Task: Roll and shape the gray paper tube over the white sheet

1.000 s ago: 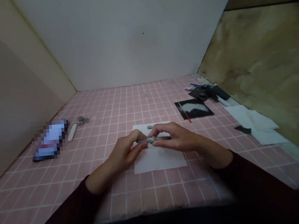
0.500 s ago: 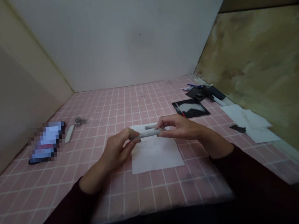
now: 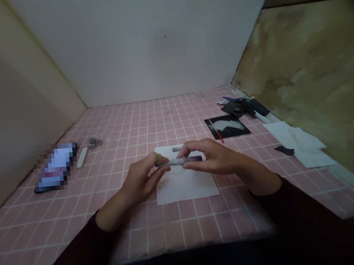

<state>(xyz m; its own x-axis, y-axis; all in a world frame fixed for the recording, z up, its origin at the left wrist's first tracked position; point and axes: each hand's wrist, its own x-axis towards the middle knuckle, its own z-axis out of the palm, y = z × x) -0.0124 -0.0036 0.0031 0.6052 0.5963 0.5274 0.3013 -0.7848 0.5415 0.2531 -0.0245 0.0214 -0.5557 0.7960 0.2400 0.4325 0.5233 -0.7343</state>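
Note:
My left hand (image 3: pixel 143 174) pinches the left end of a slim grey rod (image 3: pixel 177 162) between thumb and fingers. At the rod's right part, my right hand (image 3: pixel 212 156) grips it the same way, and a dark end sticks out past those fingertips. The rod looks pale in the middle and lies level across, just above a white sheet of paper (image 3: pixel 184 187). Behind it, a short grey piece (image 3: pixel 176 149) rests on the sheet, partly hidden by my right hand. What kind of rod it is I cannot tell.
A phone (image 3: pixel 57 166), a white flat stick (image 3: pixel 82 157) and scissors (image 3: pixel 93 143) lie left on the pink checked cloth (image 3: pixel 134 131). On the right are a black sheet with white powder (image 3: pixel 228 125), a thin red-ended stick (image 3: pixel 216 131), dark scraps (image 3: pixel 233 108) and white papers (image 3: pixel 310 150).
The rod's dark right end now shows beyond my right hand, where a pale rod showed before. My right fingertips sit slightly further left along it. Both hands keep hold.

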